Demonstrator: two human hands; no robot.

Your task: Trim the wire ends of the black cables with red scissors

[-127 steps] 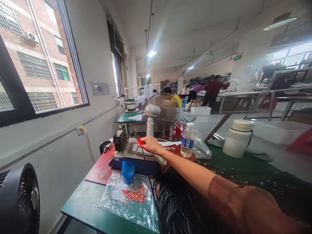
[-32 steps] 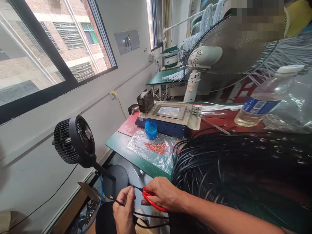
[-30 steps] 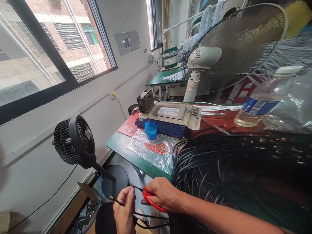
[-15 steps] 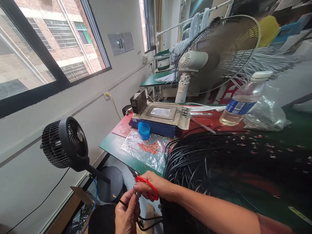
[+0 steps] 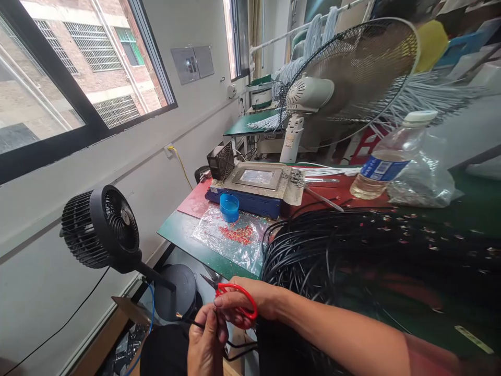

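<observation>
My right hand [image 5: 250,303] is closed round red-handled scissors [image 5: 230,295], whose blades point left below the table edge. My left hand [image 5: 207,342] pinches a thin black wire [image 5: 188,320] with a bare tip, just under the scissors. Both hands are low in front of me, off the green table [image 5: 183,237]. A large heap of black wires [image 5: 352,256] lies on the table to the right of my hands.
A blue solder pot [image 5: 254,185] with a small fan [image 5: 221,159] stands on a red mat. In front of it are a blue cup [image 5: 229,207] and a plastic sheet with red bits [image 5: 235,235]. A black floor fan [image 5: 102,227], white desk fan [image 5: 344,78] and water bottle [image 5: 385,156] are around.
My right hand came back from the solder pot to my lap with the scissors. In the last half second the scissors tilted up and my left hand moved closer to them.
</observation>
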